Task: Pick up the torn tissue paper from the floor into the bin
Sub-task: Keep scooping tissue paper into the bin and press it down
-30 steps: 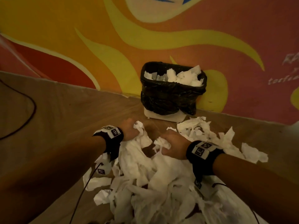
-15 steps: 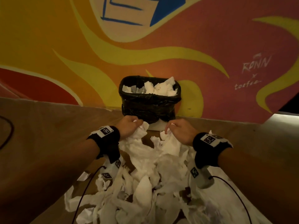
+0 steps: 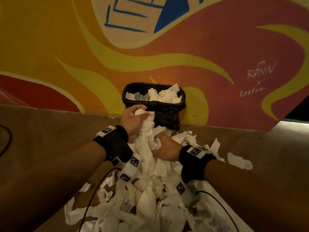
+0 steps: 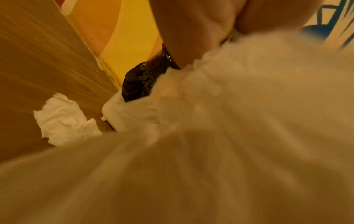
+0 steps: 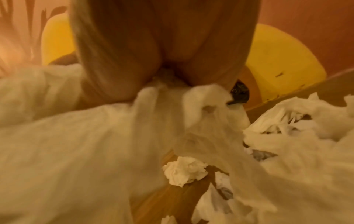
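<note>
Nearest, a heap of torn tissue covers the wooden floor between the forearms, with black cables from the wrist cameras trailing over it; stray scraps lie apart to the right, and one crumpled scrap sits alone on the left in the left wrist view.

Above the heap, the right hand is low, its fingers curled into a bunch of tissue that hangs in long strips down to the heap; the right wrist view shows the fingers closed round the gathered paper, though blurred.

Further on, the left hand is higher, just before the bin's front rim, fist closed on a wad whose tail joins the same hanging sheet; the two hands seem to share one tangled load, likely because the strips cling together and one hand alone would shed them.

Beyond, the bin, lined with a black bag, stands against the painted wall and already holds tissue close to its rim; the load probably needs lifting well clear of the rim so the trailing ends follow it in; much tissue is left on the floor.
</note>
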